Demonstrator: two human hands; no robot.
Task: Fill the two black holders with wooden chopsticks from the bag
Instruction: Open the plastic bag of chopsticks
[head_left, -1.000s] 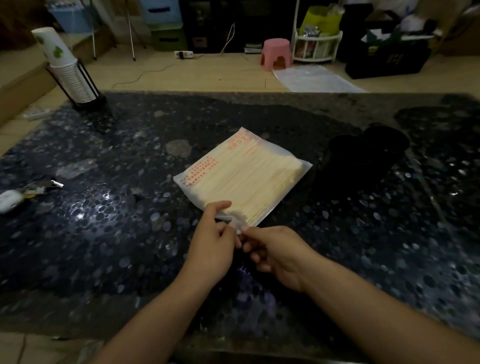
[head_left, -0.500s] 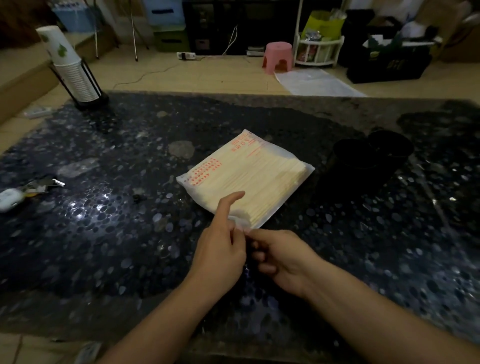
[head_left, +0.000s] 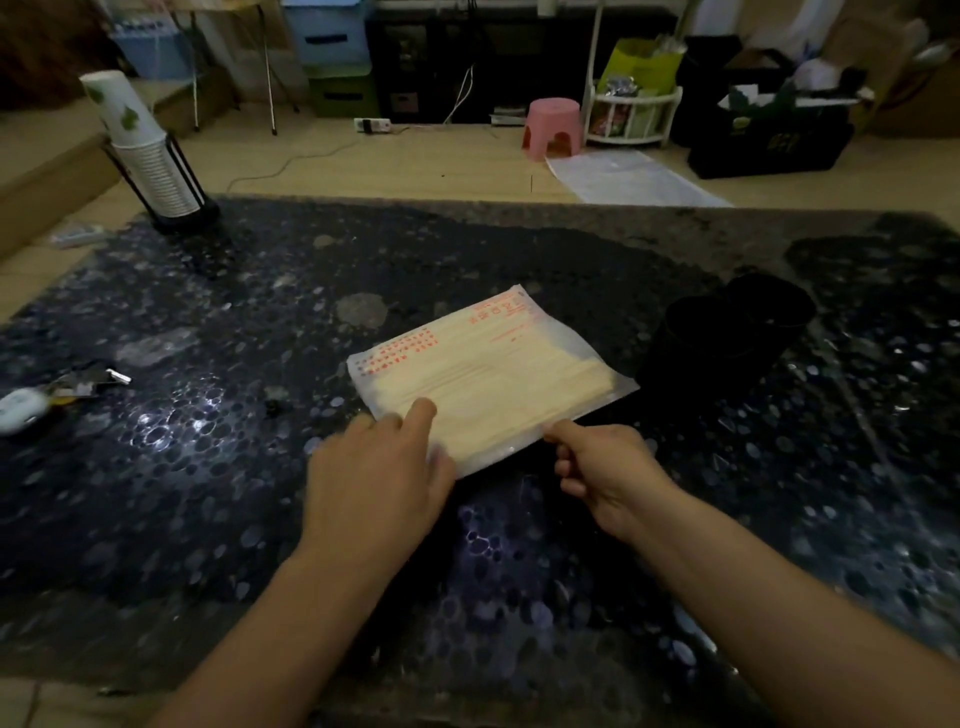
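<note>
Two hands are working at the near edge of the bag (head_left: 488, 374) of wooden chopsticks. The left hand (head_left: 379, 467) is lying flat and relaxed, its straight fingers (head_left: 421, 415) pressing down on the bag's near left corner. The right hand (head_left: 602, 467) is curling into a narrow pinch, thumb and forefinger gripping the bag's near edge. The bag is lying flat on the dark table (head_left: 208, 493). Just right of it, two black holders (head_left: 737, 332) are standing upright, touching each other.
</note>
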